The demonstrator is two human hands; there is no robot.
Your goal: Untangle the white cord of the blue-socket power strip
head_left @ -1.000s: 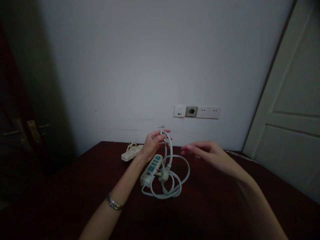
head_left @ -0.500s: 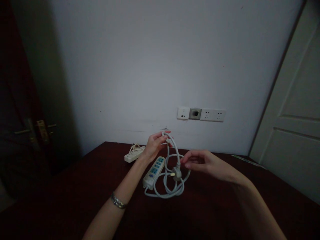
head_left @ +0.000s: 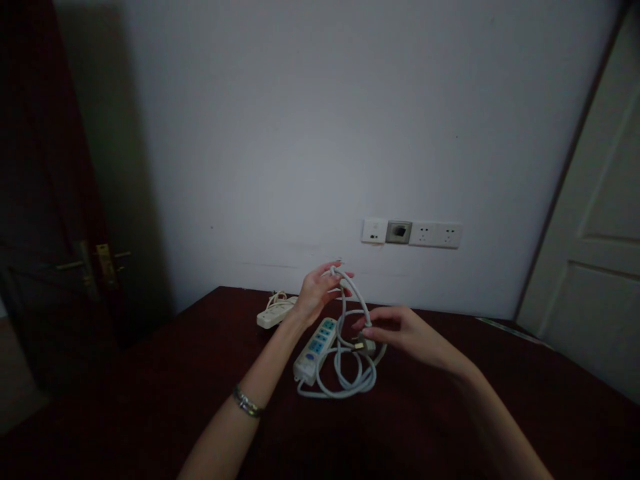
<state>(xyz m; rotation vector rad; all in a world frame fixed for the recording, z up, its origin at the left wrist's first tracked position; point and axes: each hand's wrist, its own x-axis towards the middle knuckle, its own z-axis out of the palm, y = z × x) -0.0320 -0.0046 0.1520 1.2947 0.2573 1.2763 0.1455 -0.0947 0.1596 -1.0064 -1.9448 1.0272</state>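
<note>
Dark red surface; centre frame, left hand pinches white cord; right hand pinches its plug, lower right.

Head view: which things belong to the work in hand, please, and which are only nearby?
Work in hand:
White cord, held up in the left hand
Plug, at the right hand
Power strip with blue sockets

Only nearby:
Second power strip, further back
Wall sockets, untouched
</note>
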